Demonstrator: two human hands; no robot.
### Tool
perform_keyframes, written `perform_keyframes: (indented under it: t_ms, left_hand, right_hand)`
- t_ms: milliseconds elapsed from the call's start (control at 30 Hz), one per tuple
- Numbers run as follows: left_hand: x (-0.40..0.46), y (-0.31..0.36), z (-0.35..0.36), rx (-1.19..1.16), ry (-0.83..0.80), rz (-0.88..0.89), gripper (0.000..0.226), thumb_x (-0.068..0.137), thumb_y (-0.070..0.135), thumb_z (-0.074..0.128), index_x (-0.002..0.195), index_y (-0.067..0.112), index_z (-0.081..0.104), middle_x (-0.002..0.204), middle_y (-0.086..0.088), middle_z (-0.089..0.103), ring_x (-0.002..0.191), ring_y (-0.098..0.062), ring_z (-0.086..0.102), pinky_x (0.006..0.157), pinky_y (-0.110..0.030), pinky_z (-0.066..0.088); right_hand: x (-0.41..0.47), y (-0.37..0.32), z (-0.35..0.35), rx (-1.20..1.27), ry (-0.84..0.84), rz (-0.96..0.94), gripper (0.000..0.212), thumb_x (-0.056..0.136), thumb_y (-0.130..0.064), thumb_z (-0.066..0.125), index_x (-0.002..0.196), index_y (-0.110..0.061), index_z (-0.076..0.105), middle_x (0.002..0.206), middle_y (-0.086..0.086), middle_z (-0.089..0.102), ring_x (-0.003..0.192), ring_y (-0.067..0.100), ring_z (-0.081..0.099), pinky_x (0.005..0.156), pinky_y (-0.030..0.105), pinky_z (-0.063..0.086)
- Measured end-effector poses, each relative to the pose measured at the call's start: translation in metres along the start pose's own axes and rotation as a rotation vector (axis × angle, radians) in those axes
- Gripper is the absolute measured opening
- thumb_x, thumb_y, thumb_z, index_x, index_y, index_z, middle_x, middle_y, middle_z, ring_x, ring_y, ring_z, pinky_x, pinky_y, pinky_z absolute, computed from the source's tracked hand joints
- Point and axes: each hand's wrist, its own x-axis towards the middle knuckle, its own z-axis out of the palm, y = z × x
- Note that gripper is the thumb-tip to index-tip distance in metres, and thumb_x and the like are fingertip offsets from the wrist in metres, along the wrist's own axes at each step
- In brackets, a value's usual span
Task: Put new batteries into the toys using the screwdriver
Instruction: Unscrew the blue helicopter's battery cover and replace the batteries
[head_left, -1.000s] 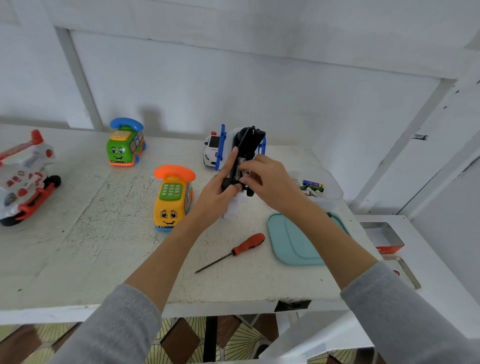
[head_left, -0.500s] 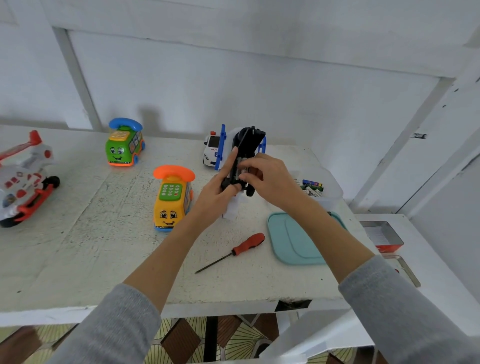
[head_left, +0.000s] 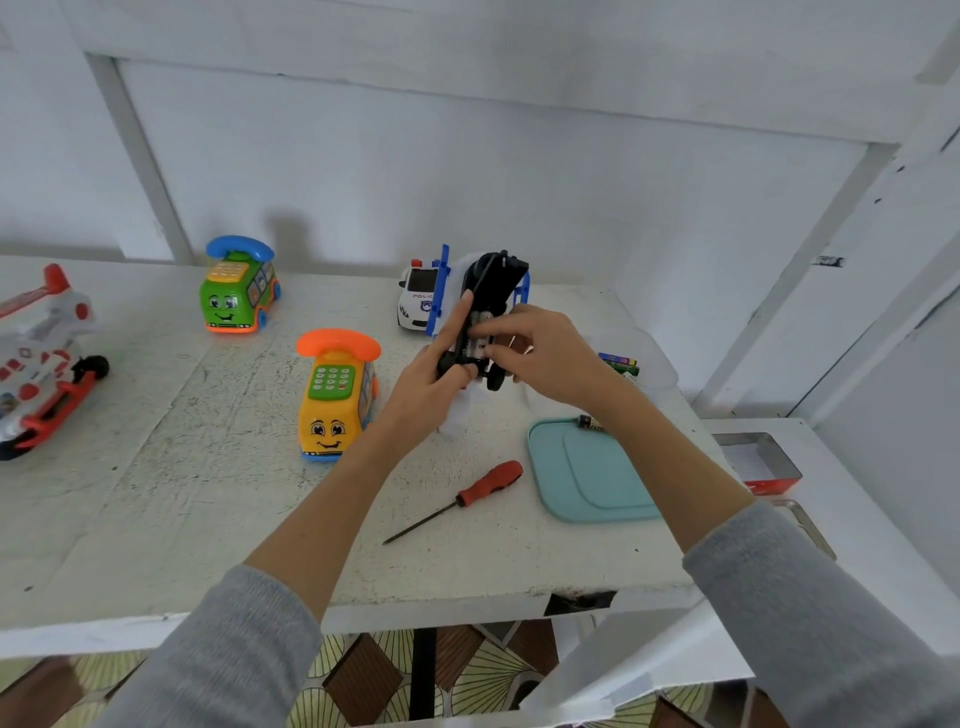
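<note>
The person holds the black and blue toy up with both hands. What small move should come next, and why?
Probably press the battery fully into place. The left hand grips the upturned black and blue toy, the right hand has its fingertips at the open underside where pale battery ends show, and the red-handled screwdriver lies unused on the white table.

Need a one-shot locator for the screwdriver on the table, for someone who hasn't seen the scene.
Start at the white table and go to its near edge, between the person's two forearms. The screwdriver lies flat there, just left of the teal tray and in front of the yellow phone-bus toy. It is the only slim tool: red handle, thin dark shaft pointing toward the person.
</note>
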Motion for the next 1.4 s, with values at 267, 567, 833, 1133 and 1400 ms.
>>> perform_keyframes:
  t_ms: [267,567,833,1133,1400]
  left_hand:
    - [-0.003,0.001,-0.001,0.004,-0.015,0.010,0.073,0.097,0.005,0.041,0.129,0.067,0.017,0.116,0.041,0.042,0.098,-0.011,0.047,0.085,-0.021,0.043]
    - [-0.004,-0.003,0.001,-0.004,-0.006,0.008,0.073,0.099,0.006,0.039,0.126,0.070,0.017,0.125,0.028,0.044,0.106,0.007,0.051,0.091,-0.023,0.042]
    - [-0.006,0.001,0.006,0.031,-0.064,0.011,0.072,0.098,0.006,0.040,0.130,0.066,0.019,0.113,0.047,0.038,0.088,0.009,0.048,0.073,0.001,0.039]
    - [-0.007,0.001,0.005,0.007,-0.043,0.000,0.072,0.098,0.005,0.040,0.129,0.067,0.019,0.130,0.026,0.039,0.105,0.011,0.048,0.082,-0.009,0.039]
    - [-0.007,0.000,0.000,-0.052,0.019,-0.020,0.071,0.099,0.005,0.039,0.126,0.067,0.018,0.130,0.026,0.042,0.108,0.005,0.050,0.090,-0.020,0.042]
  right_hand:
    - [-0.053,0.034,-0.047,0.072,0.085,0.133,0.026,0.081,0.001,0.064,0.097,-0.018,0.072,0.082,-0.007,0.062,0.068,0.012,0.056,0.068,0.016,0.047]
    - [-0.128,0.095,-0.055,-0.282,-0.094,0.371,0.026,0.080,-0.007,0.070,0.106,-0.010,0.070,0.088,0.002,0.053,0.069,0.010,0.045,0.062,0.008,0.034]
    - [-0.137,0.106,-0.039,-0.341,-0.117,0.347,0.022,0.075,0.000,0.071,0.095,-0.009,0.073,0.094,0.005,0.043,0.089,0.023,0.044,0.075,0.032,0.039]
    - [-0.122,0.067,-0.042,0.122,0.172,0.226,0.026,0.084,-0.002,0.062,0.096,-0.025,0.064,0.084,-0.009,0.062,0.077,0.003,0.055,0.073,0.009,0.042]
    - [-0.074,0.015,-0.034,0.496,0.384,0.185,0.019,0.080,-0.002,0.068,0.089,-0.019,0.067,0.081,0.000,0.067,0.076,0.011,0.062,0.075,0.022,0.053]
